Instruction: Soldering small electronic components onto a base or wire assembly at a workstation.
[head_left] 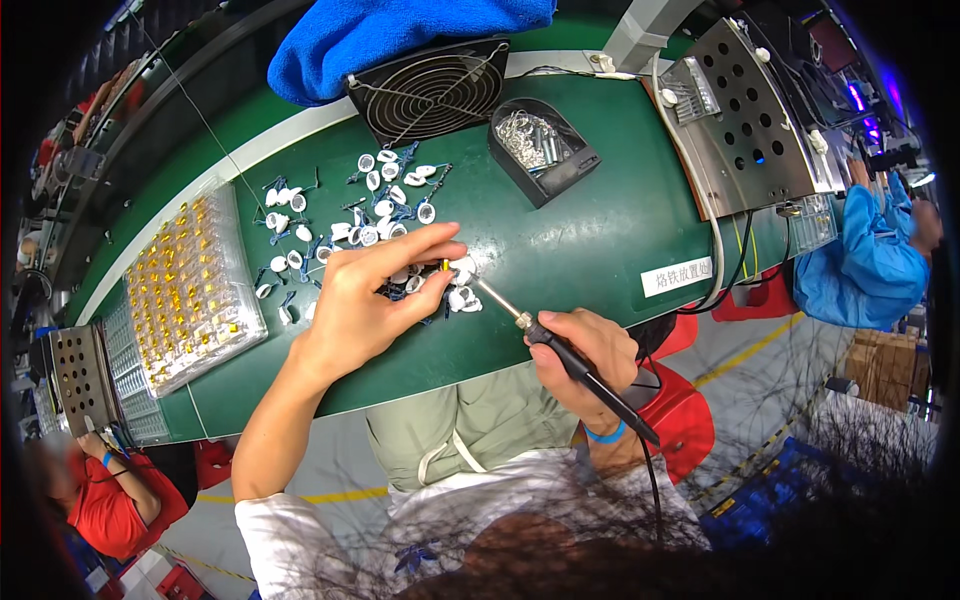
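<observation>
My right hand [592, 358] is wrapped round the black handle of a soldering iron [524, 321], whose metal tip points up and left. The tip is close to the fingertips of my left hand [355, 302]; I cannot tell whether it touches anything. Thumb and fingers of that hand pinch a small yellow part [446, 265], mostly hidden by the fingers. A few small white pieces [463, 298] lie just under the iron's tip. Many small white oval housings [369, 236] with blue wires are scattered on the green table [590, 240], beyond and beside my left hand.
On the left is a clear plastic tray [250, 300] of yellow parts. A black fan [432, 88] stands at the back beside a blue cloth [400, 30]. A black bin [575, 180] holds small metal pieces. Further right are a perforated metal box [745, 110] and cables. Co-workers sit at both sides.
</observation>
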